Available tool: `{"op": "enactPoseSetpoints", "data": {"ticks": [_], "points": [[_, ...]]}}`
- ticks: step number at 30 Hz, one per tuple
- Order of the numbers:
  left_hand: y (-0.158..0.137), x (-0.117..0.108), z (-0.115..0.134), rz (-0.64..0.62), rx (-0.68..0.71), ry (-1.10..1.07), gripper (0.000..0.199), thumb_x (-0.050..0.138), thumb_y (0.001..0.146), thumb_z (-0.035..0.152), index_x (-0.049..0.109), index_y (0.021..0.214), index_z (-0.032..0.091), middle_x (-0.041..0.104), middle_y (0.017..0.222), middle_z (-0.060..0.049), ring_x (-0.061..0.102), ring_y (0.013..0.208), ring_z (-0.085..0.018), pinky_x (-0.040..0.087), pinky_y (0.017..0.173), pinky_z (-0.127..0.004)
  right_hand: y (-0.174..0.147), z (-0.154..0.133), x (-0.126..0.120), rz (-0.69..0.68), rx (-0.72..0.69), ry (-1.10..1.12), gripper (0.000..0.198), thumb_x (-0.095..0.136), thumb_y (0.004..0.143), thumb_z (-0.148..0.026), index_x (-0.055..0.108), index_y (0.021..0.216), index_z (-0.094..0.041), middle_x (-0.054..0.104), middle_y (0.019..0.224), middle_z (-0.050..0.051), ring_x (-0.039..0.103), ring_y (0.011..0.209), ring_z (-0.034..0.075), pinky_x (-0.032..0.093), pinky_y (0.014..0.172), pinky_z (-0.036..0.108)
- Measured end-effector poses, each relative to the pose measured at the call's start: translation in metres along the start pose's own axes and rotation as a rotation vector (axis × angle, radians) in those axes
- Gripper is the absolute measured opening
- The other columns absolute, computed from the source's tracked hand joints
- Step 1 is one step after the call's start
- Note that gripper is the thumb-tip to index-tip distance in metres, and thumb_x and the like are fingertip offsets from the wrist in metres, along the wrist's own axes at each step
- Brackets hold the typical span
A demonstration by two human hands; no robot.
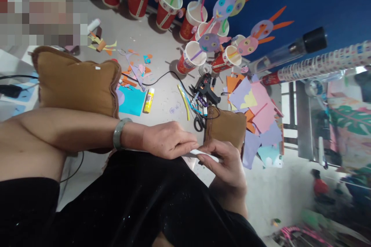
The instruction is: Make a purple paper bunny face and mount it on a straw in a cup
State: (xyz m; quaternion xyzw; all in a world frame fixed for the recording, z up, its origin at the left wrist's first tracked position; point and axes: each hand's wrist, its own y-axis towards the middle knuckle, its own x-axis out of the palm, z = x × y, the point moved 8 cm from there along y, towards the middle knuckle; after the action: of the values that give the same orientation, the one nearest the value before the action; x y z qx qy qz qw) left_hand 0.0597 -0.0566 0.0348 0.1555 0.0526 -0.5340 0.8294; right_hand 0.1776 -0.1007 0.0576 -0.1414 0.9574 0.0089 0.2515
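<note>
My left hand (166,139), with a pale green bangle at its wrist, is closed at one end of a slim white stick-like piece (207,155). The fingers and thumb of my right hand (227,162) pinch the other end. This piece lies nearly level above my dark-clothed lap, and its ends are hidden by my fingers; I cannot make out its exact kind. Beyond my hands, black-handled scissors (198,124), a yellow straw (183,102) and a black glue gun (209,90) lie on the table. A yellow glue stick (148,100) stands past my left hand.
Red-and-white paper cups (188,61) with straws and paper animal heads line the blue wall. Brown cushions (75,77) flank the work area. Coloured paper sheets (263,112) lie at right, paper scraps (139,70) at left. A black cable crosses the table.
</note>
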Motion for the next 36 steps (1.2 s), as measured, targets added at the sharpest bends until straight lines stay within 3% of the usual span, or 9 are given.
{"op": "enactPoseSetpoints", "data": {"ticks": [9, 14, 19, 26, 32, 36], "points": [[0.002, -0.009, 0.000, 0.042, -0.021, -0.067, 0.036, 0.040, 0.101, 0.038, 0.042, 0.069, 0.022, 0.043, 0.061, 0.005, 0.040, 0.060, -0.010, 0.033, 0.061, -0.027, -0.001, -0.001, 0.000, 0.054, -0.036, -0.065, 0.011, 0.074, 0.090, -0.024, 0.070, 0.080, -0.022, 0.070, 0.062, -0.004, 0.059, 0.048, 0.009, 0.042, 0.046, 0.022], [0.007, -0.016, -0.020, 0.111, -0.255, -0.320, 0.044, 0.043, 0.100, 0.056, 0.058, 0.082, 0.019, 0.049, 0.065, 0.005, 0.046, 0.061, -0.009, 0.038, 0.059, -0.022, -0.001, 0.008, -0.015, 0.194, -0.051, -0.153, 0.007, 0.079, 0.087, -0.025, 0.075, 0.082, -0.023, 0.072, 0.064, -0.004, 0.058, 0.047, 0.009, 0.041, 0.045, 0.022], [0.011, -0.010, -0.039, 0.109, -0.522, -0.609, 0.034, 0.045, 0.102, 0.047, 0.059, 0.092, 0.018, 0.050, 0.054, 0.007, 0.044, 0.043, -0.008, 0.036, 0.043, -0.019, 0.000, 0.012, -0.023, 0.231, -0.059, -0.175, 0.003, 0.080, 0.087, -0.022, 0.078, 0.089, -0.024, 0.076, 0.071, -0.003, 0.060, 0.052, 0.009, 0.042, 0.047, 0.021], [0.014, -0.014, -0.048, 0.117, -0.675, -0.605, 0.041, 0.032, 0.107, 0.038, 0.059, 0.085, 0.017, 0.058, 0.052, 0.003, 0.046, 0.037, -0.008, 0.033, 0.038, -0.019, 0.003, 0.007, -0.024, 0.248, -0.139, -0.204, 0.012, 0.081, 0.085, -0.016, 0.078, 0.093, -0.023, 0.071, 0.070, -0.004, 0.057, 0.052, 0.007, 0.040, 0.047, 0.021], [0.011, -0.014, -0.051, 0.111, -0.614, -0.507, 0.036, 0.038, 0.107, 0.036, 0.060, 0.084, 0.018, 0.041, 0.046, 0.009, 0.037, 0.039, -0.008, 0.032, 0.044, -0.019, 0.008, 0.004, -0.020, 0.178, -0.132, -0.249, 0.012, 0.074, 0.090, -0.015, 0.078, 0.098, -0.023, 0.072, 0.075, -0.002, 0.060, 0.058, 0.009, 0.043, 0.052, 0.023], [0.012, -0.020, -0.047, 0.139, -0.512, -0.361, 0.030, 0.042, 0.104, 0.031, 0.065, 0.091, 0.016, 0.047, 0.058, 0.007, 0.044, 0.051, -0.008, 0.037, 0.053, -0.020, 0.008, 0.006, -0.019, 0.148, -0.104, -0.268, 0.009, 0.070, 0.094, -0.017, 0.076, 0.097, -0.022, 0.073, 0.077, -0.001, 0.063, 0.062, 0.010, 0.045, 0.055, 0.023]]}}
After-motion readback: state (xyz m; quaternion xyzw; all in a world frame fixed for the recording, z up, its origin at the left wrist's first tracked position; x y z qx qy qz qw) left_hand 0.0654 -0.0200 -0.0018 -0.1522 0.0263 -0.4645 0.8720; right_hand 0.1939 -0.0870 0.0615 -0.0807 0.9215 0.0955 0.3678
